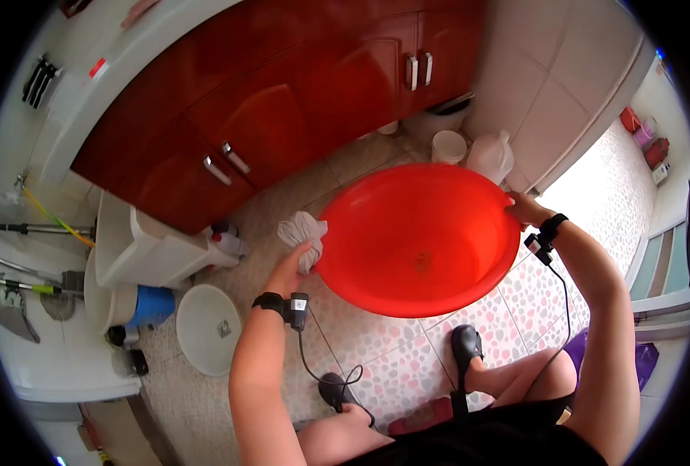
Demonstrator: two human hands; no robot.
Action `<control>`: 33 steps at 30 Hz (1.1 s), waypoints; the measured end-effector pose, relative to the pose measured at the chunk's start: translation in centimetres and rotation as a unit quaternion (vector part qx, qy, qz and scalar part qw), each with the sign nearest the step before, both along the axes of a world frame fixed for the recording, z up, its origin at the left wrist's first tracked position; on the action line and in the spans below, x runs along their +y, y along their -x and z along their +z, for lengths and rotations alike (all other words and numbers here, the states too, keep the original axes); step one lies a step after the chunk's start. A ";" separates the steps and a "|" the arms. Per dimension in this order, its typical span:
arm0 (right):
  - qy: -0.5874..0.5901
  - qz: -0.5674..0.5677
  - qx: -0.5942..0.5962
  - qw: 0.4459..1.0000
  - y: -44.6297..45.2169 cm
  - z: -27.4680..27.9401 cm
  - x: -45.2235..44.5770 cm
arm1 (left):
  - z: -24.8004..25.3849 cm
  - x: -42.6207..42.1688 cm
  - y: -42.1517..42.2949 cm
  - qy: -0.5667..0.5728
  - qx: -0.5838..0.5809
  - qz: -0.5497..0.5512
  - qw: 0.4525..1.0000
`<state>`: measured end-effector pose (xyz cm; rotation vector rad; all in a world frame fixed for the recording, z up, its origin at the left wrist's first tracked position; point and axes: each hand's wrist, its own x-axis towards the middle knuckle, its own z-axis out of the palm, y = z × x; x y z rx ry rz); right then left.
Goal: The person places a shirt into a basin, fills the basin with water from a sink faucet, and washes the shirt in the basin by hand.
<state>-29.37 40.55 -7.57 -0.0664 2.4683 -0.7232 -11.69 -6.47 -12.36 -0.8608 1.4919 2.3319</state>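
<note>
A large red plastic basin point(391, 233) is in front of me, tilted so that its inside faces me. A small dark mark shows on its bottom, and nothing lies in it. My left hand point(292, 268) is closed on a whitish cloth point(302, 230) at the basin's left rim; how far the fingers also hold the rim is hidden. On the opposite side my right hand point(528, 210) grips the basin's right rim, with the fingers partly behind it. Both wrists wear black straps with small cabled devices.
Red cabinets point(283, 101) run along the far side. Near them stand a white bucket point(448, 147) and a whitish jug point(491, 158). At left are a white round basin point(208, 330), a white washing sink point(151, 248) and a blue container point(152, 305). Patterned tiles point(395, 353) cover the floor.
</note>
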 end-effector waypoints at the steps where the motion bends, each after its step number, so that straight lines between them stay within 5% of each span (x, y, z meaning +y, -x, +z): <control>1: 0.034 -0.010 -0.028 0.999 -0.7 1.1 -0.8 | 0.2 -0.3 -1.2 0.003 0.020 -0.012 1.000; 7: 0.086 -0.015 -0.108 0.990 -2.6 1.2 -4.1 | -1.4 -4.5 -5.9 0.090 0.043 -0.045 0.994; 11: 0.094 0.017 -0.166 0.982 -1.4 0.2 -7.0 | -0.6 -5.8 -6.7 0.148 -0.046 -0.060 0.986; 17: 0.169 0.050 -0.269 0.947 2.3 -3.4 -6.8 | -3.9 -8.2 -7.5 0.114 -0.051 -0.070 0.990; 19: 0.152 0.031 -0.287 0.945 3.4 -3.9 -6.4 | 1.1 -6.5 -6.4 0.058 0.039 -0.091 0.993; 25: 0.078 0.002 -0.292 0.953 4.7 -2.0 -9.7 | -1.8 -8.1 -7.0 0.127 -0.098 -0.115 0.980; 27: 0.065 0.017 -0.275 0.959 5.2 -3.7 -10.5 | -4.4 -7.6 -8.2 0.120 0.060 -0.035 0.990; 29: 0.037 0.038 -0.261 0.964 5.3 -4.5 -11.3 | -2.7 -7.2 -8.8 0.093 0.054 0.012 0.994; 31: 0.015 0.056 -0.240 0.969 4.9 -4.2 -12.0 | 1.3 -7.0 -9.5 0.149 -0.076 -0.038 0.985; 33: 0.046 0.037 -0.249 0.967 4.0 -2.1 -13.0 | 2.6 -6.3 -11.9 0.114 -0.034 0.011 0.993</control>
